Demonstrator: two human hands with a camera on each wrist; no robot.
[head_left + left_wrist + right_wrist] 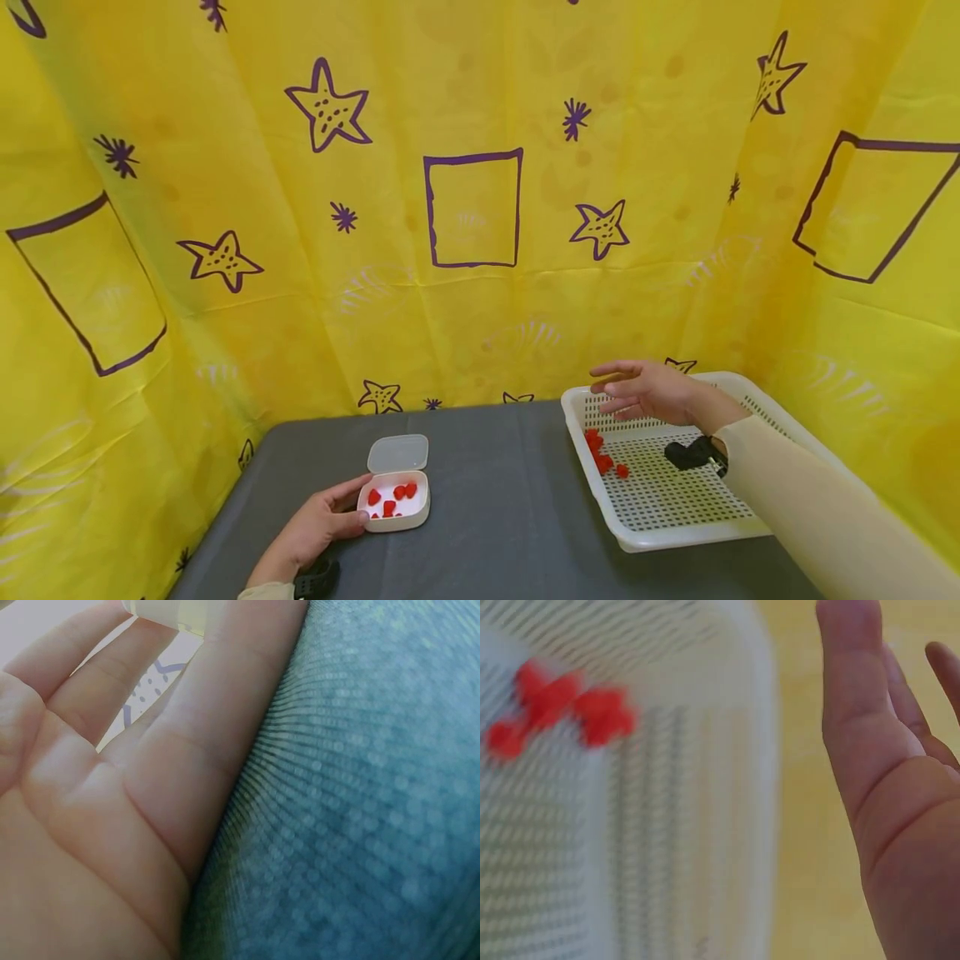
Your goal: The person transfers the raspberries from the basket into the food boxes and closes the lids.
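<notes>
Red bits (389,507) are lying inside a small white box (397,524) on the dark gray table (495,500). Two of them are sitting close together on the right side, and a few are peeking over the near edge. A cloudy lid (398,454) is lying open right behind the box. The left hand (315,527) is holding the box by its left side. Its thumb is pressing at the near corner and a finger is reaching to the far corner, so they are clamping on the box.

Over on the right, a big white basket (678,543) with lots of little holes is resting on the table. More red bits (604,463) are bunching up by its left wall. The right hand (654,390) is hanging over the far left part of the basket. Its fingers are stretching out, with gaps showing between some of them. A black strap (693,454) is going round each wrist, and pale sleeves (825,492) are covering the arms. Behind everything, a yellow cloth (472,350) is hanging, and purple-edged stars (328,110) are showing on it.
</notes>
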